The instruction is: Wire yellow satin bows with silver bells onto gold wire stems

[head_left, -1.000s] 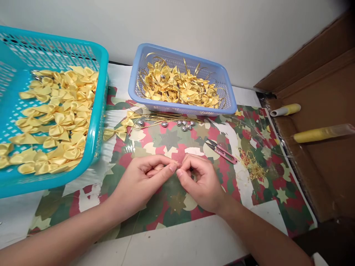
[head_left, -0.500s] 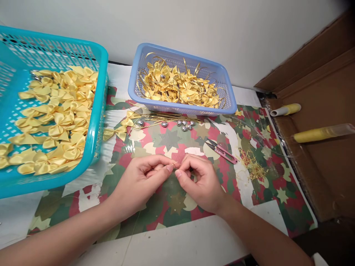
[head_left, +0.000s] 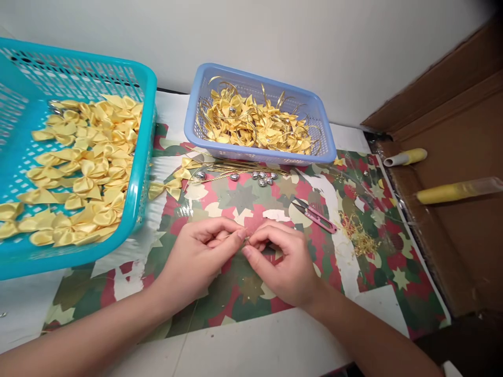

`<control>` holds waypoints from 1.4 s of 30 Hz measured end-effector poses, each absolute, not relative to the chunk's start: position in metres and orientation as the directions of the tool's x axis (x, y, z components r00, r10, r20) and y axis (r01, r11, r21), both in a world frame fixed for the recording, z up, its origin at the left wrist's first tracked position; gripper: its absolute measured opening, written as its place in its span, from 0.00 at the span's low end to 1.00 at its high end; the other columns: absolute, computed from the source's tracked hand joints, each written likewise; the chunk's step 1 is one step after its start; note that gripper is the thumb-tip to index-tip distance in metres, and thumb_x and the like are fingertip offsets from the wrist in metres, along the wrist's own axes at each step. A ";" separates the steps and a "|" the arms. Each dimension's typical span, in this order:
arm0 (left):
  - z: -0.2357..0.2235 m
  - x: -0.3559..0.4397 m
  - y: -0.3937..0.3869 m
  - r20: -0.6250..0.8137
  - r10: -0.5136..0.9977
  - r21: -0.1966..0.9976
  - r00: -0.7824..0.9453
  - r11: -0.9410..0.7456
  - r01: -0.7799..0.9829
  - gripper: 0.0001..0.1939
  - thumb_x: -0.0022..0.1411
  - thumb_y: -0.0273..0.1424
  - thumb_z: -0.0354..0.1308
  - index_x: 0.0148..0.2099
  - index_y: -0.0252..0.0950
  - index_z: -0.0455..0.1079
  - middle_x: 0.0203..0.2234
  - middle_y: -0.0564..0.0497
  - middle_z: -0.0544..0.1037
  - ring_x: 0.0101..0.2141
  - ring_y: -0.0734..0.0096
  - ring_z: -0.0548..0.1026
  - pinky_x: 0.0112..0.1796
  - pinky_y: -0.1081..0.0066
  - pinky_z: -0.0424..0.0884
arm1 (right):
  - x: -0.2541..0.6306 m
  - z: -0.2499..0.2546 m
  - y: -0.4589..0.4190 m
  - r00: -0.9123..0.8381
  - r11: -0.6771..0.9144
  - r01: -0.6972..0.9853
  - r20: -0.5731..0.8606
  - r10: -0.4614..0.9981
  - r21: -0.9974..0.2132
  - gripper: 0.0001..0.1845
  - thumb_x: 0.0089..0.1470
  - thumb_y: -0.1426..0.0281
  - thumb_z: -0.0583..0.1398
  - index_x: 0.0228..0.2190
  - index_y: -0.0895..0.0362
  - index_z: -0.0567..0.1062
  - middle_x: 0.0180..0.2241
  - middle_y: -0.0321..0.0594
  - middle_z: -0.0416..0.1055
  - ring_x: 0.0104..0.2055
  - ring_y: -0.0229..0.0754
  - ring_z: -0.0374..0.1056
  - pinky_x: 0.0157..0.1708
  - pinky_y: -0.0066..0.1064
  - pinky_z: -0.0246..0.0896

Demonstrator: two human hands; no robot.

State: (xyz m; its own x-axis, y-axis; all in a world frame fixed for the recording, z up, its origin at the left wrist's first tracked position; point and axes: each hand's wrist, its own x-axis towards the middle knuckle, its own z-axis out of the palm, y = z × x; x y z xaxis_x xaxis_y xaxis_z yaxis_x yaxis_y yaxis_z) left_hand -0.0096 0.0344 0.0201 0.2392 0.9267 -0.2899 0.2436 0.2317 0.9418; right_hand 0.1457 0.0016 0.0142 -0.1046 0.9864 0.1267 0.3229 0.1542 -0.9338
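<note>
My left hand (head_left: 200,256) and my right hand (head_left: 285,262) meet fingertip to fingertip low over the patterned mat (head_left: 243,283). Both are closed in a pinch on a thin gold cord (head_left: 245,238) that barely shows between them. Behind the hands on the mat lie loose gold cords (head_left: 228,168), several small silver beads (head_left: 263,178) and a loose yellow satin bow (head_left: 167,187). Pink thread snips (head_left: 316,215) lie just right of my right hand.
A teal basket (head_left: 139,157) full of plain yellow bows sits tilted at the left. A blue basket (head_left: 318,141) at the back holds bows with gold cords. A pile of gold scraps (head_left: 361,238) lies right of the snips. A brown cardboard box (head_left: 451,220) with two yellow tubes stands at the right.
My hands have drawn a little closer together, the right fingertips shifting left toward the left hand. The view has tilted slightly; nothing on the table has moved.
</note>
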 end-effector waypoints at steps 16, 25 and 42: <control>0.023 -0.008 0.035 -0.386 0.882 0.918 0.271 0.337 0.208 0.13 0.52 0.38 0.56 0.23 0.35 0.66 0.12 0.61 0.53 0.16 0.81 0.51 0.17 0.79 0.48 | 0.149 0.016 0.001 -0.065 0.028 0.259 0.011 0.998 -0.965 0.13 0.52 0.76 0.57 0.19 0.56 0.63 0.20 0.31 0.58 0.23 0.34 0.55 0.24 0.28 0.52; 0.021 -0.008 0.032 -0.397 0.878 0.912 0.268 0.344 0.225 0.10 0.51 0.32 0.54 0.21 0.35 0.63 0.13 0.60 0.55 0.16 0.82 0.51 0.17 0.79 0.48 | 0.145 0.013 0.000 -0.052 0.036 0.280 0.022 0.998 -0.959 0.14 0.48 0.77 0.56 0.18 0.55 0.58 0.18 0.30 0.55 0.22 0.33 0.52 0.22 0.28 0.48; 0.019 -0.010 0.032 -0.288 0.878 0.954 0.383 0.228 0.196 0.13 0.59 0.35 0.55 0.24 0.36 0.66 0.14 0.61 0.49 0.18 0.79 0.49 0.19 0.76 0.46 | 0.148 0.017 0.004 0.051 0.140 0.252 0.158 0.986 -0.957 0.07 0.54 0.74 0.60 0.25 0.55 0.75 0.24 0.37 0.72 0.28 0.38 0.66 0.29 0.33 0.63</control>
State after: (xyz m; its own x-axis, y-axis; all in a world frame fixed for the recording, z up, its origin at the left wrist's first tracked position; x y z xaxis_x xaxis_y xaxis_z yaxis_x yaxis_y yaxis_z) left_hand -0.0102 0.0322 0.0186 0.3826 0.8778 -0.2882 0.1961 0.2277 0.9538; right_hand 0.1483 0.0036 0.0167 0.0506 0.9862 0.1579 0.2522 0.1403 -0.9574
